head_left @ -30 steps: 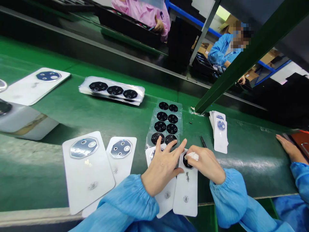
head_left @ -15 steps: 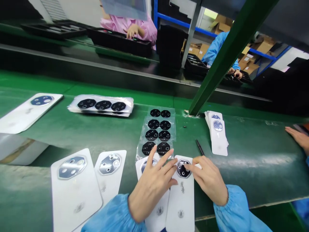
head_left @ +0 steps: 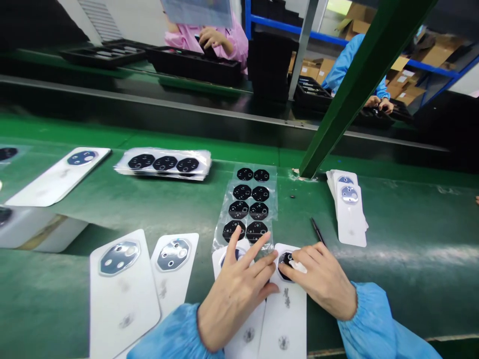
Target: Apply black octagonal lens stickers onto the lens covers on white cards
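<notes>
My left hand (head_left: pixel 239 291) lies with fingers spread over a white phone-shaped panel (head_left: pixel 245 329), its fingertips reaching the lower end of a clear sheet of black octagonal stickers (head_left: pixel 243 209). Its thumb side touches the neighbouring white panel (head_left: pixel 284 319). At the top of that panel is a black octagonal piece (head_left: pixel 286 262) with ring-shaped holes, partly covered by fingers. My right hand (head_left: pixel 322 279) is closed and presses fingertips on this black piece. A small crumpled white scrap (head_left: pixel 299 267), perhaps cloth or tissue, shows between its fingers.
More white panels (head_left: pixel 123 294) lie at left, and a stack of them (head_left: pixel 352 214) at right. Behind are a sticker stack (head_left: pixel 162 162) and a black pen (head_left: pixel 317 230). A green post (head_left: pixel 337 114) slants up from the bench. Two co-workers sit across at black trays (head_left: pixel 194 65).
My right fingers have shifted left across the black piece, and more of the white scrap shows. My left hand stays nearly in place. The view has turned slightly left.
</notes>
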Demonstrator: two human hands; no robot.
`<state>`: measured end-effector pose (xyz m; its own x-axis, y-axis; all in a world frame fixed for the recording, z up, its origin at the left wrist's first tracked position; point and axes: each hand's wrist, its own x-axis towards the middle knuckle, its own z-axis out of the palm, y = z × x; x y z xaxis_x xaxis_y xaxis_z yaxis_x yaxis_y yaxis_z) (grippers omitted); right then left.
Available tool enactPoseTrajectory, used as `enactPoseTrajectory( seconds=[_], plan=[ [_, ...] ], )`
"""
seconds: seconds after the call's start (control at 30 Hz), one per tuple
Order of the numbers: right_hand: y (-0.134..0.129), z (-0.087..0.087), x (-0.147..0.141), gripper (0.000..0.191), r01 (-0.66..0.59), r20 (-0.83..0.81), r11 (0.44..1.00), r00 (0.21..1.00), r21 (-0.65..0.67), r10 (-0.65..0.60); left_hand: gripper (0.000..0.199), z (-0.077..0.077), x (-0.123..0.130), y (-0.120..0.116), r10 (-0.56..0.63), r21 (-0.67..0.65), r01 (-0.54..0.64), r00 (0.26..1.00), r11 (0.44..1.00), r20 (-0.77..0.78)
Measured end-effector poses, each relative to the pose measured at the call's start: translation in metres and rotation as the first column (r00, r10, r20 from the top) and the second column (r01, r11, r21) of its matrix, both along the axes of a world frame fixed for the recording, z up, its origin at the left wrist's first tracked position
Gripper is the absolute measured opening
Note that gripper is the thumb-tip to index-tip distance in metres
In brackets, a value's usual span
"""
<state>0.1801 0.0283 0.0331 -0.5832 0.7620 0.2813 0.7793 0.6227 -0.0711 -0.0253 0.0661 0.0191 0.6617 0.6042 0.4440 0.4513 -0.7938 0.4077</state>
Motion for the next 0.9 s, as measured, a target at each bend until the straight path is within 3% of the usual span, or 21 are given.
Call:
enactPoseTrajectory(
  seconds=[0.9],
  plan=[
    [-0.0009, -0.0045, 0.0021, 0.031, -0.060, 0.010, 0.998, 0.998, 0.022, 0.060, 0.014, 0.0025, -0.0004, 0.0002, 0.004, -0.036, -0.005, 1.000, 0.999, -0.006]
  ],
)
